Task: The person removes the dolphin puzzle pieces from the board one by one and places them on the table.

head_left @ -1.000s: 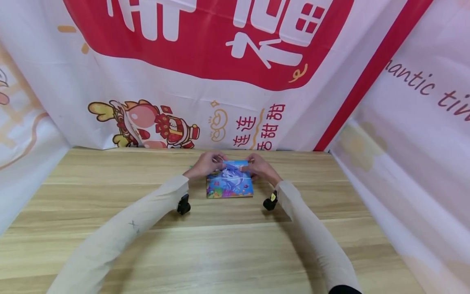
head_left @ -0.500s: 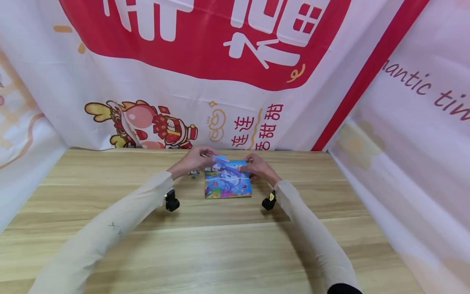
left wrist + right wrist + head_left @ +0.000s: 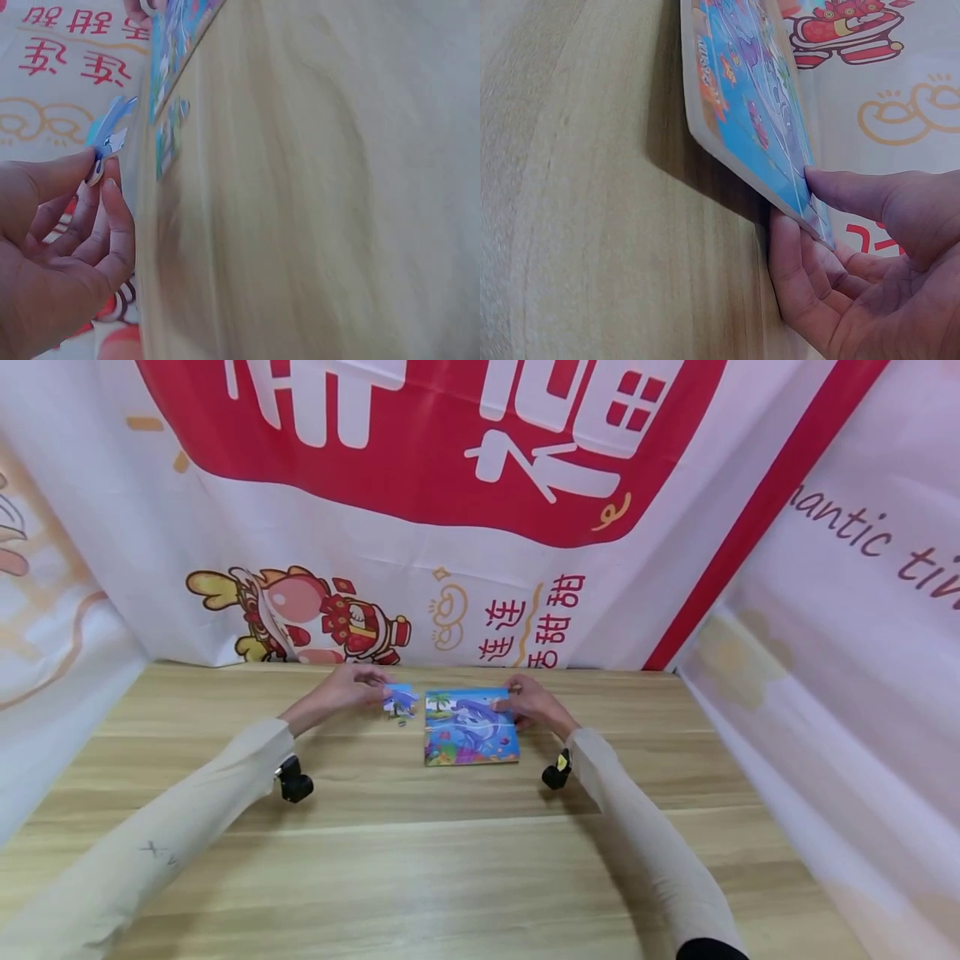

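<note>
My left hand (image 3: 343,690) pinches a blue jigsaw puzzle piece (image 3: 112,133) between thumb and forefinger, raised just above the table in the left wrist view. Under it lies another multicoloured piece (image 3: 169,141), flat on the wood. To the right is a square jigsaw puzzle (image 3: 472,739) with a dolphin, a palm tree and coral on it. Its right edge is gripped by my right hand (image 3: 534,704). The right wrist view shows the thumb (image 3: 847,191) on the puzzle's picture side and the other fingers beneath its thin board.
The puzzle and pieces are near the far edge of the wooden table (image 3: 465,860). Behind it hangs a printed white and red cloth (image 3: 420,552), with more cloth (image 3: 810,693) along the right side. A small black camera (image 3: 294,781) sits on the left wrist.
My left hand has drawn away from the puzzle's top edge to the left, carrying a piece with it. The palm-tree corner now shows. My right hand keeps its grip on the right edge.
</note>
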`<state>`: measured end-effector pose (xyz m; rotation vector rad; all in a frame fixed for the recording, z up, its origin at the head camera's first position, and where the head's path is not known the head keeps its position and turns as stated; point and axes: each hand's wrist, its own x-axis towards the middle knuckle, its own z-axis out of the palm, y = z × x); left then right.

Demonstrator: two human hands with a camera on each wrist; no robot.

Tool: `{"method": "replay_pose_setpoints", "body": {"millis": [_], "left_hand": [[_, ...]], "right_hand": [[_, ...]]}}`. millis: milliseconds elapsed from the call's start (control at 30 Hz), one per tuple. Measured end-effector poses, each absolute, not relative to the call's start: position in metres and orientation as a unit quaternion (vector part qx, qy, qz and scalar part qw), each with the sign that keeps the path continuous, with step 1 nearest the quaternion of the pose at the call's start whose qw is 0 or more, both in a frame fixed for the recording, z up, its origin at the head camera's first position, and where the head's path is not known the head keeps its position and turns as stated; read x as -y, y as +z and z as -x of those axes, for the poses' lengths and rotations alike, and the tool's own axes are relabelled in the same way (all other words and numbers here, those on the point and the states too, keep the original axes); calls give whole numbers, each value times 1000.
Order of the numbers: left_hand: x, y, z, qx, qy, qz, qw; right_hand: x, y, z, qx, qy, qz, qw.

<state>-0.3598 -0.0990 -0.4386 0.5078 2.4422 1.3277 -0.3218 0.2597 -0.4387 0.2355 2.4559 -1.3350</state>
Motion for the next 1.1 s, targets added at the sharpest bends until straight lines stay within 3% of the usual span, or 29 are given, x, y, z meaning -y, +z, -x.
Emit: {"method": "replay_pose_setpoints", "body": {"millis": [367, 1100], "left_hand": [[133, -450, 358, -862, 455, -161, 156], [135, -458, 360, -897, 397, -147, 123]], "right_hand": [[-263, -442, 322, -868, -461, -86, 165], [-259, -439, 320, -869, -461, -76, 161]]}}
